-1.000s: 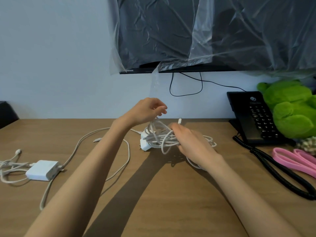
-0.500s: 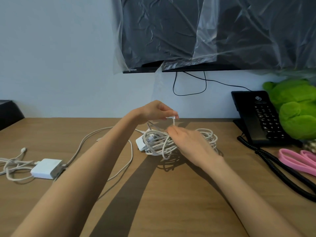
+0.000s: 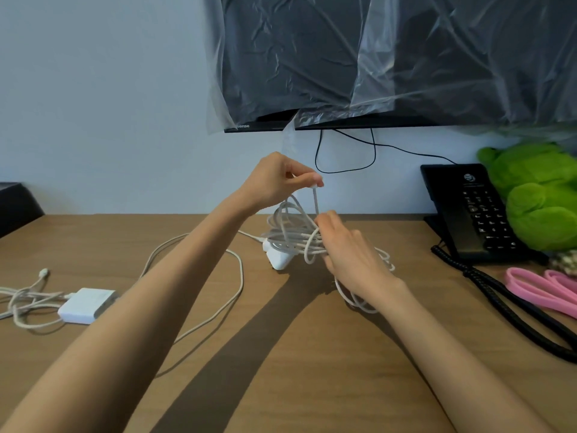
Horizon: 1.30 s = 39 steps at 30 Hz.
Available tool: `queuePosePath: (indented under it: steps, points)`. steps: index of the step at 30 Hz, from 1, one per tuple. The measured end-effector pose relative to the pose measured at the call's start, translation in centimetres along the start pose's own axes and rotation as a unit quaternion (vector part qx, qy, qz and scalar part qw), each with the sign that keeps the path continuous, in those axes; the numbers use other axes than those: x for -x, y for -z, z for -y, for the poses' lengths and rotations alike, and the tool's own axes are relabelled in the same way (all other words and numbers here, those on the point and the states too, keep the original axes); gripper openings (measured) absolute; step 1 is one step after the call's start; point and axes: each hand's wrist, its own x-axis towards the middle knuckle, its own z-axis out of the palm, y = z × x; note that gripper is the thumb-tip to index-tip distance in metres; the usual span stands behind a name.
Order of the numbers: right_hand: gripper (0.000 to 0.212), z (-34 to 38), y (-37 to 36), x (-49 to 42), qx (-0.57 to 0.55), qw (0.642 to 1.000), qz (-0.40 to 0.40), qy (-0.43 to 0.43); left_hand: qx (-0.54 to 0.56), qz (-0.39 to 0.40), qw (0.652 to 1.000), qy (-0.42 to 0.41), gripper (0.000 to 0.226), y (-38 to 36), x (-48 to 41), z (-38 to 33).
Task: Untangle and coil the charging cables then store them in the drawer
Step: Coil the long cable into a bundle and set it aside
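Observation:
A tangled bundle of white charging cable (image 3: 293,232) with a white plug block (image 3: 281,260) sits mid-desk near the wall. My left hand (image 3: 274,182) is raised above it, pinching the cable's connector end between thumb and fingers. My right hand (image 3: 346,251) grips the loops of the bundle from the right and covers part of them. A second white adapter (image 3: 86,304) with its own tangled cable (image 3: 25,301) lies at the left. A long loose white cable (image 3: 237,276) curves across the wooden desk (image 3: 281,370) under my left forearm. No drawer is in view.
A black desk phone (image 3: 468,214) with a coiled black cord (image 3: 505,310) stands at the right, beside a green plush toy (image 3: 540,195) and pink cable (image 3: 543,285). A plastic-covered screen (image 3: 374,57) hangs on the wall above. A dark object (image 3: 15,204) sits at the far left.
My left hand took hold of the connector end and lifted it above the bundle. My right hand shifted its grip on the loops, and the bundle rose slightly.

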Motion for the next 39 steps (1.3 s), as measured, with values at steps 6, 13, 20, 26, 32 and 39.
queuePosePath:
  steps: [6,13,20,26,32,39]
  points:
    - [0.047,-1.1,-1.0,-0.2,-0.092,0.994,0.032,-0.05,-0.102,-0.055,0.99,-0.084,0.019,-0.8,1.1,-2.8]
    - [0.043,-2.5,-0.6,-0.2,-0.242,0.965,0.062,-0.086,0.017,-0.075,0.988,-0.13,0.013,-3.9,5.9,-1.5]
    - [0.05,-2.8,-0.7,-0.6,-0.331,0.931,0.102,-0.114,0.01,-0.055,0.991,-0.125,0.018,-4.8,7.5,1.1]
    - [0.053,-3.1,-0.9,-0.5,-0.358,0.911,0.139,-0.151,-0.044,-0.07,0.988,-0.131,0.023,-5.5,7.9,1.9]
    - [0.055,-2.7,-1.2,-0.4,-0.35,0.908,0.175,-0.152,0.01,-0.086,0.995,-0.045,0.028,-6.5,8.4,3.1]
    - [0.051,-2.5,-1.9,-0.2,-0.335,0.915,0.167,-0.15,0.029,-0.103,0.994,0.0,0.024,-7.6,8.4,4.2]
